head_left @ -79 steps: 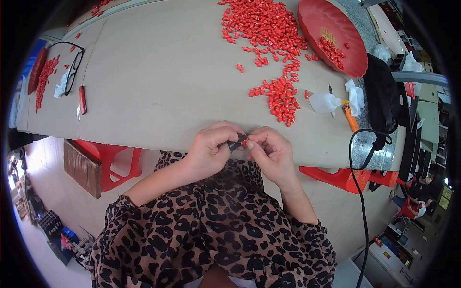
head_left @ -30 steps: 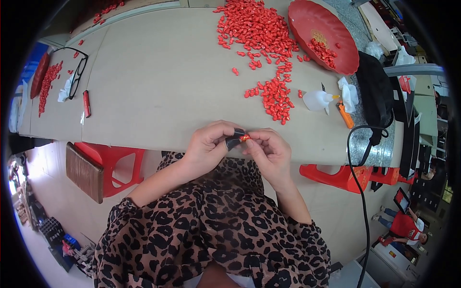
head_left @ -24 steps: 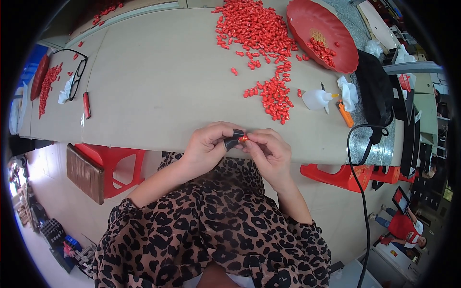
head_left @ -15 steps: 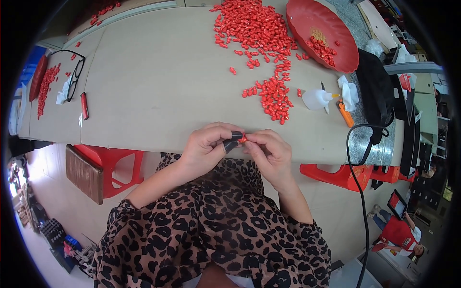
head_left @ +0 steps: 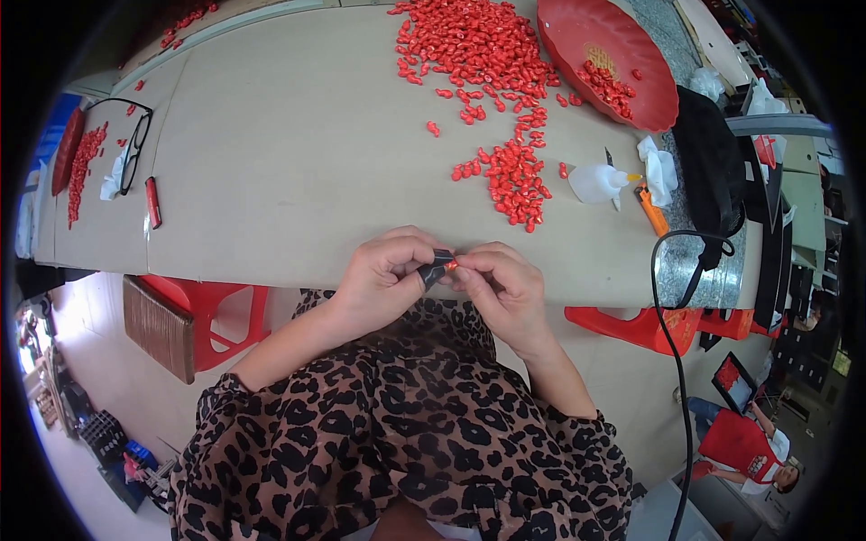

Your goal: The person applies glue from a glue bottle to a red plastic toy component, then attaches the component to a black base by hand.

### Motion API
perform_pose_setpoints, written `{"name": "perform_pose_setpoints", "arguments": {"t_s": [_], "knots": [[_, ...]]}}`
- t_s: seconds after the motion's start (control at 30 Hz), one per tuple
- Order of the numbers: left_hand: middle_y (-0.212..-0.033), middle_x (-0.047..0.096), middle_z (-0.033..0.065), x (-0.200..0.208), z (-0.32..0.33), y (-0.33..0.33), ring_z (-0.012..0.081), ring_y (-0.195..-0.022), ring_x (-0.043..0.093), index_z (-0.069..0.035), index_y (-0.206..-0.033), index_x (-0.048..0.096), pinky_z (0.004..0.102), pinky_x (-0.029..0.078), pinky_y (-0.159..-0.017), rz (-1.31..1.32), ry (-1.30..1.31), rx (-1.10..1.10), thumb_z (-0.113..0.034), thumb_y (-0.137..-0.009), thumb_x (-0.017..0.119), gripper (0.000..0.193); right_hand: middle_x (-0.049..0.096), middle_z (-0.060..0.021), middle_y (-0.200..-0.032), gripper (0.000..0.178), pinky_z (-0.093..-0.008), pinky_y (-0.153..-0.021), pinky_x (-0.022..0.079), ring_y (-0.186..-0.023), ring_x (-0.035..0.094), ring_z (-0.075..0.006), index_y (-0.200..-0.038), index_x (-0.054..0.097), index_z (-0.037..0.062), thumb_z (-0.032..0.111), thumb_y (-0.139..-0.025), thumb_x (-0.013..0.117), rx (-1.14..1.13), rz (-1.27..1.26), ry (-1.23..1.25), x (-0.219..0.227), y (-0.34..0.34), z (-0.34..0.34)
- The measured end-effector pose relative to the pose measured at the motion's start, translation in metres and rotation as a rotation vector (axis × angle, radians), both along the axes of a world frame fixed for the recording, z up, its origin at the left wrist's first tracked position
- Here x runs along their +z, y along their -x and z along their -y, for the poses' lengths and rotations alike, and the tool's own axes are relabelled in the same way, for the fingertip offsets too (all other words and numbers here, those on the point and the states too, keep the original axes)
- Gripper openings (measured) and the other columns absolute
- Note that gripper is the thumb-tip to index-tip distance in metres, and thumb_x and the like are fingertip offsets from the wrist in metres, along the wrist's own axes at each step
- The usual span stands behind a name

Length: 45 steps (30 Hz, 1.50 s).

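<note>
Mid-frame, the left hand, thumb and forefinger wrapped in black, was clamped on a small red piece near the counter's lower edge, and the right hand pinched it from the other side. A heap of red pieces lay at upper centre, beside a red dish.

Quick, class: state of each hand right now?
Left hand: closed, pinching a small red piece.
Right hand: closed on the same piece's right end.
</note>
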<state>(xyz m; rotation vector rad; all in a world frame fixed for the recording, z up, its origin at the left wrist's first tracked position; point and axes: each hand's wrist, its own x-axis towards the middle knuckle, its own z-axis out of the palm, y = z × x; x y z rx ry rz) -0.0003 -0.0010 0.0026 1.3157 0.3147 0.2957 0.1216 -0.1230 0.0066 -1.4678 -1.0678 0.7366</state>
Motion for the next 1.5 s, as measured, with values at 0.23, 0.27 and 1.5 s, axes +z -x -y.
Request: {"name": "perform_pose_setpoints", "arguments": {"t_s": [0.23,0.27,1.5], "knots": [[-0.093,0.05,0.0111,-0.002,0.002,-0.003,0.0158,-0.08,0.058,0.006,-0.082,0.052,0.0203,0.048,-0.067,0.039,0.026,0.037,0.02,-0.068,0.037,0.025,0.053,-0.01,-0.08,0.01,-0.0218,-0.056,0.048,-0.065,0.056,-0.0138,-0.084,0.054,-0.0045,-0.006,-0.074,0.051,-0.061,-0.025,-0.008,-0.005,0.005,-0.001],[-0.093,0.05,0.0111,-0.002,0.002,-0.003,0.0161,-0.08,0.058,0.006,-0.081,0.052,0.0204,0.048,-0.067,0.038,0.027,0.033,0.02,-0.068,0.037,0.024,0.054,-0.0092,-0.077,0.012,-0.0225,-0.053,0.045,-0.063,0.054,-0.0139,-0.084,0.054,-0.0027,-0.005,-0.072,0.053,-0.101,-0.038,-0.024,-0.005,0.006,-0.001],[-0.086,0.057,0.0094,0.007,0.001,-0.007,0.0125,-0.072,0.057,0.004,-0.094,0.049,0.0224,0.047,-0.066,-0.044,0.204,0.054,0.007,-0.079,0.044,0.016,0.058,-0.0064,-0.072,0.016,-0.0175,-0.049,0.044,-0.057,0.053,-0.0067,-0.086,0.054,-0.0052,0.009,-0.081,0.051,-0.158,-0.446,0.142,0.006,0.003,-0.006]]}}
